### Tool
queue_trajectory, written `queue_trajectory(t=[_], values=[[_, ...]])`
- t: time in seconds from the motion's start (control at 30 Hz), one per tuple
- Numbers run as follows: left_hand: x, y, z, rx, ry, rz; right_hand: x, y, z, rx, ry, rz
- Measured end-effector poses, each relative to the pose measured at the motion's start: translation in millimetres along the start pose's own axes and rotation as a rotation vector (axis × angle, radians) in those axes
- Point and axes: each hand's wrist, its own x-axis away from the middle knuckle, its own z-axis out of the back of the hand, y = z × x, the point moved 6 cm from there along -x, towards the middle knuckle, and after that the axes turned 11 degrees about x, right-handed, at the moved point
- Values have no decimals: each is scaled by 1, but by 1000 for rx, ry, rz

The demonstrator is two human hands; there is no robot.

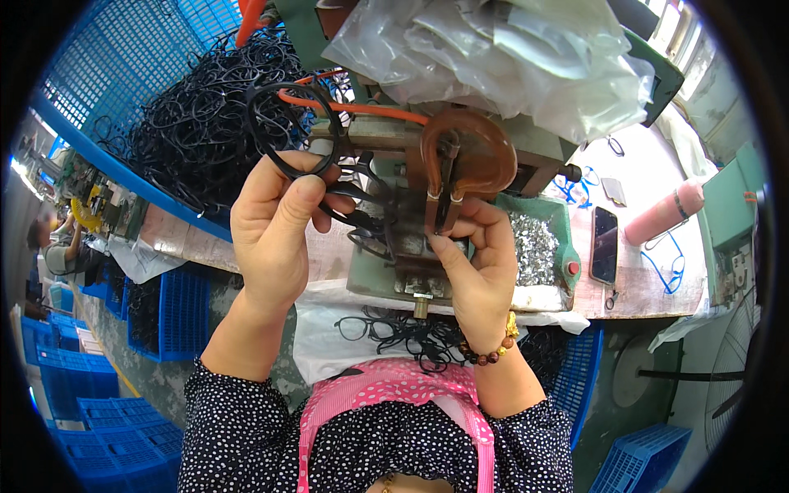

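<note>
Between the thumb and fingers of my left hand [275, 226] are black eyeglass frames [335, 127]. One round rim stands up above the hand, and other dark rims reach right toward the machine [403, 185]. My right hand [483, 275] is closed, its thumb and forefinger pinched at the lower tips of a brown, horseshoe-shaped machine part [497, 156]. Whatever lies between those fingertips is too small or hidden to make out. An orange hose [370, 108] runs to the brown part from the left.
A blue basket [90, 99] heaped with black frames [201, 115] stands at left. Clear plastic bags [501, 57] cover the machine's top. A green tray [559, 222] of metal bits, a phone [605, 246] and a pink bottle [666, 212] sit at right. More frames [411, 333] lie on my lap.
</note>
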Motion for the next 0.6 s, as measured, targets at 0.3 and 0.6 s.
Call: queue_trajectory(t=[0.3,0.6], values=[[1,-1,-1,9,-2,13,-2,0,-3,-84,34,3],[35,8,-27,-255,-186,-106,14,-19,15,442,159,352]])
